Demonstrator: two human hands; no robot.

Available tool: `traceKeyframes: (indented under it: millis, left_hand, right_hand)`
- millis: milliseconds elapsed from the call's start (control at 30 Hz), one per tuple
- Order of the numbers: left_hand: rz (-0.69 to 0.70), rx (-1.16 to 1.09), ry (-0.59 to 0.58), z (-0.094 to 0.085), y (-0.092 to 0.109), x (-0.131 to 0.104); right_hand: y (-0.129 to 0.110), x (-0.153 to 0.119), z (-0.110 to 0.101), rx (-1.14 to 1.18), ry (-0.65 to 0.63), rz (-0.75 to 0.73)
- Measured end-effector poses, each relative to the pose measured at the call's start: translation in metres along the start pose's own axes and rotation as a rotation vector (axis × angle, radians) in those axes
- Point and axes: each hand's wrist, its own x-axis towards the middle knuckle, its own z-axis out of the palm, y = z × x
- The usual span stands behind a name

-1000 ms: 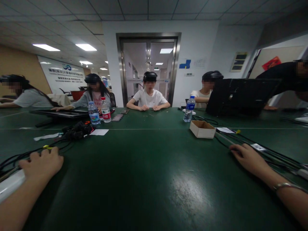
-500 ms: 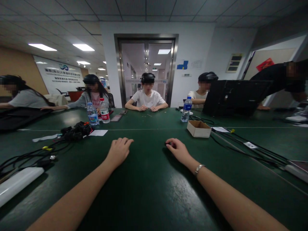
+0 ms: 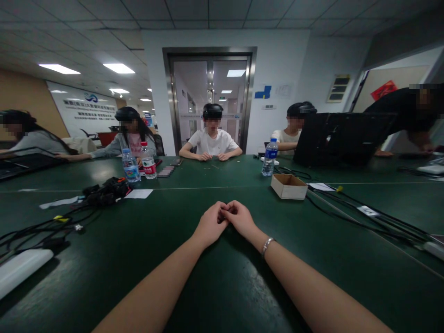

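Observation:
My left hand (image 3: 212, 223) and my right hand (image 3: 242, 219) meet at the fingertips over the green table (image 3: 194, 296), in the middle of the view. The fingers of both are curled inward and pressed together. Something small and dark shows between them, mostly covered by the fingers, and I cannot make out what it is. A metal bracelet (image 3: 267, 246) is round my right wrist. To the right of my hands sits an open cardboard box (image 3: 288, 189).
Two bottles (image 3: 131, 167) (image 3: 149, 162) and a black bundle of gear (image 3: 106, 190) are at the left. Another bottle (image 3: 269, 158) stands behind the box. Black cables run along both sides. A person (image 3: 212, 138) sits opposite; others are around the table near a black monitor (image 3: 340, 138).
My left hand has moved right and my right hand slightly left, so they now touch. The left fingers, spread before, are now curled in against the right ones.

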Motion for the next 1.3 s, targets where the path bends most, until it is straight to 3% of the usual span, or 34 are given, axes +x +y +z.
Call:
traceKeyframes:
  millis: [267, 433, 733, 1000, 1300]
  left_hand:
    - [0.024, -0.013, 0.033, -0.007, 0.005, -0.003]
    - [-0.002, -0.028, 0.088, -0.01, -0.003, 0.003]
    - [-0.134, -0.274, 0.2, -0.012, -0.007, 0.01]
    - [-0.279, -0.665, 0.315, -0.017, -0.018, 0.016]
    - [-0.337, -0.748, 0.28, -0.018, -0.016, 0.014]
  right_hand:
    - [-0.006, 0.001, -0.008, 0.35, 0.014, 0.111]
    - [-0.006, 0.001, -0.009, 0.394, 0.073, 0.127]
    - [-0.003, 0.002, -0.011, 0.513, 0.021, 0.168]
    - [-0.005, 0.001, -0.01, 0.389, -0.09, 0.137]
    - [-0.005, -0.001, -0.01, 0.294, -0.172, 0.039]
